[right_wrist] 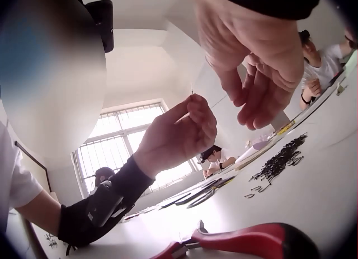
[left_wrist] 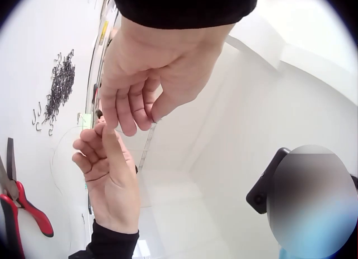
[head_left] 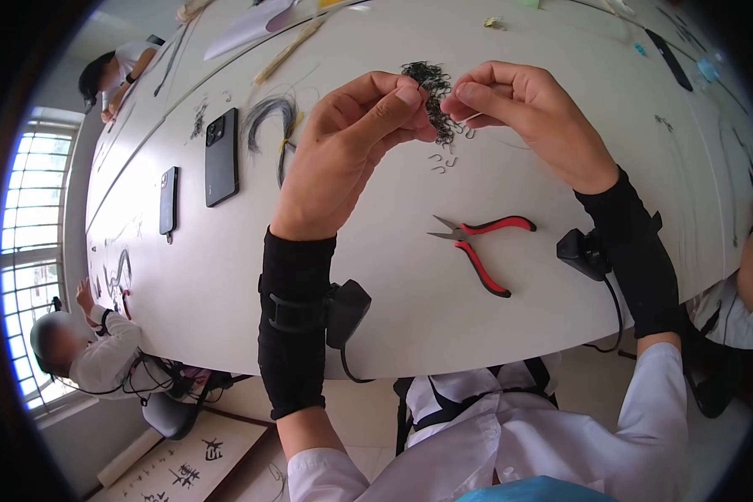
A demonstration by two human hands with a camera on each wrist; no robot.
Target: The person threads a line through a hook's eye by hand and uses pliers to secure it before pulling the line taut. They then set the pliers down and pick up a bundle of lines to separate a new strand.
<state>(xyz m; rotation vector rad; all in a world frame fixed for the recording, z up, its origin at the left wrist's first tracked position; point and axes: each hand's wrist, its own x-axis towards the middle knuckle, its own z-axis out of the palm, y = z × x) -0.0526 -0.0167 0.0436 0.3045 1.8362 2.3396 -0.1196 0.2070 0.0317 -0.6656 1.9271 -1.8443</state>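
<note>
Thumb and fingertips of the left hand (head_left: 351, 138) pinch a tiny thin piece, whose dark tip (right_wrist: 192, 90) sticks up in the right wrist view. Facing it a short way off, the right hand (head_left: 531, 117) has its thumb and forefinger together on what looks like a fine, barely visible line. The two hands are apart, raised over the table. Behind and below them lies a pile of small dark hooks (head_left: 431, 79), with a few loose hooks (head_left: 439, 159) nearer the body. Red-handled pliers (head_left: 477, 243) lie with handles spread on the table.
Two phones, one larger (head_left: 222, 159) and one smaller (head_left: 168, 201), lie at the left of the table (head_left: 376, 293). Beside them is a grey strand bundle (head_left: 276, 113). Other people sit at the left (head_left: 109, 351), far left (head_left: 130, 63) and right (head_left: 749, 293) edges.
</note>
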